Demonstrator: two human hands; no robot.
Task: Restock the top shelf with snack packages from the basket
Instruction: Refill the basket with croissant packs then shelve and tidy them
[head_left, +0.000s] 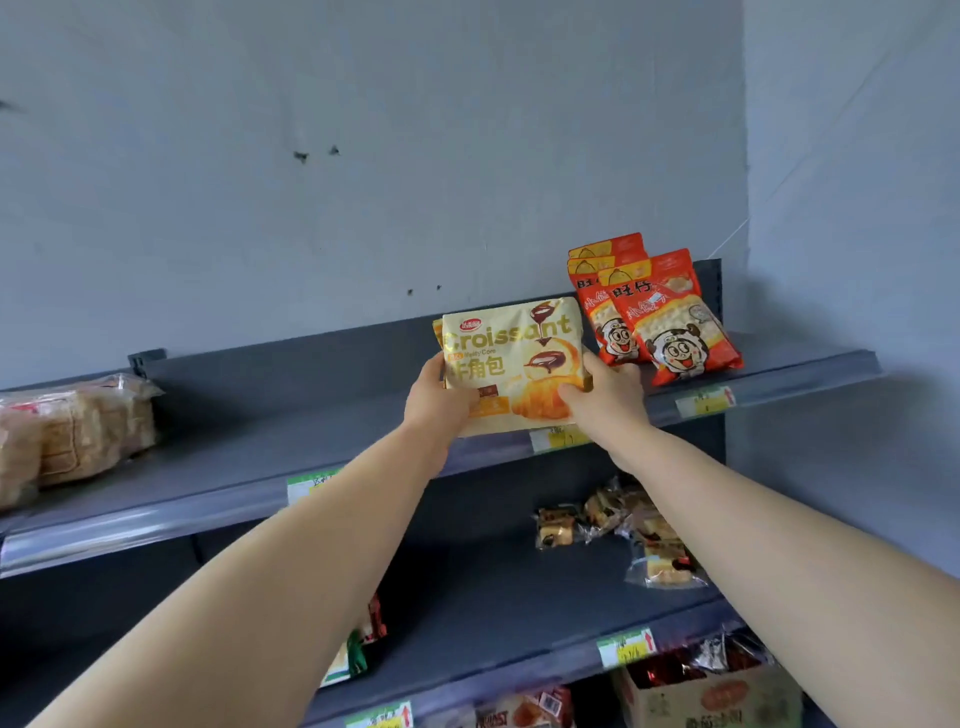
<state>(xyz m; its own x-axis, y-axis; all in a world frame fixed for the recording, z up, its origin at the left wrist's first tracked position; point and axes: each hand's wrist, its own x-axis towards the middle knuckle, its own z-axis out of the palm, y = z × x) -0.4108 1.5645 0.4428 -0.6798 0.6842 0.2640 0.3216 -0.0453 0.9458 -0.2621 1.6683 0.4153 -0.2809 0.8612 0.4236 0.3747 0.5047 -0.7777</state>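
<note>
A grey plastered wall is rising behind a dark grey top shelf (249, 447) that is running from lower left up to the right. Over its front edge, a cream croissant package (511, 358) is standing upright with its printed face toward the camera, its lettering reading level and its long axis lying roughly along the shelf, tilting slightly up to the right; its lower edge is overlapping the shelf lip. The left hand (436, 402) is clamping the package's lower left edge, thumb lying across the front, while the right hand (605, 397) is gripping the lower right corner in the same way. Just beside it on the right, red snack bags (654, 317) are leaning back against the rear panel, the nearest almost touching the right hand. Well apart at the far left, wrapped bread loaves (78, 431) are lying on the same shelf. Yellow price tags (558, 439) are sitting along the lip. Below, small wrapped cakes (618, 525) are lying scattered on the second shelf (493, 597).
</note>
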